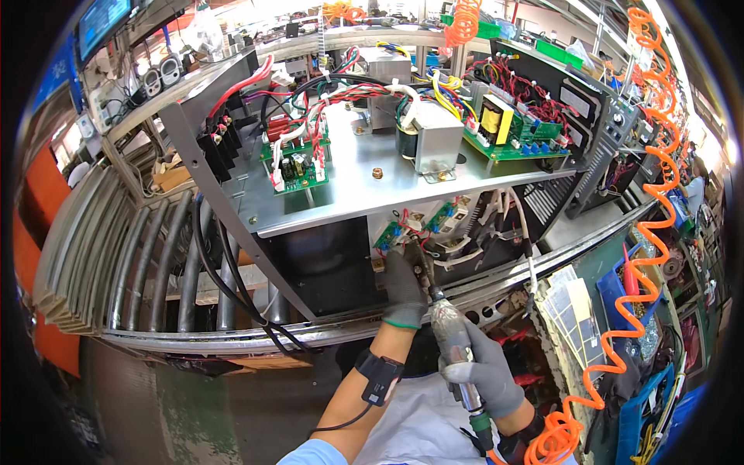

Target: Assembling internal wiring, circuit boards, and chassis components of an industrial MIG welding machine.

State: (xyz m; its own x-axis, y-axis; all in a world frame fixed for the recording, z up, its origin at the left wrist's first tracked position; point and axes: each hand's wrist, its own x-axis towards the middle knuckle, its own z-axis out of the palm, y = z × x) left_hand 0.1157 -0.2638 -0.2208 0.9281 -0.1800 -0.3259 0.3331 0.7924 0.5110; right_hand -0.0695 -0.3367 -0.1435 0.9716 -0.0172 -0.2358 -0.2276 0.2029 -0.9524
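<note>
My right hand (488,370), in a grey glove, is wrapped round an air ratchet wrench (448,325) with a metal body and a green collar at its rear. The wrench points up and away, into the lower bay of an open metal chassis (353,209). Beside the wrench head is my left hand (403,291), gloved too, its fingers together and reaching into the bay; what the fingertips hold is hidden. Close above them lie small green circuit boards (443,217) with red wires. White cables (473,252) run to their right.
The chassis top carries a transformer (438,139), a green circuit board (298,167) and wire bundles. It rests on a roller conveyor (159,256). An orange coiled hose (612,341) hangs at the right, near blue bins (620,298). Another unit (612,147) stands behind right.
</note>
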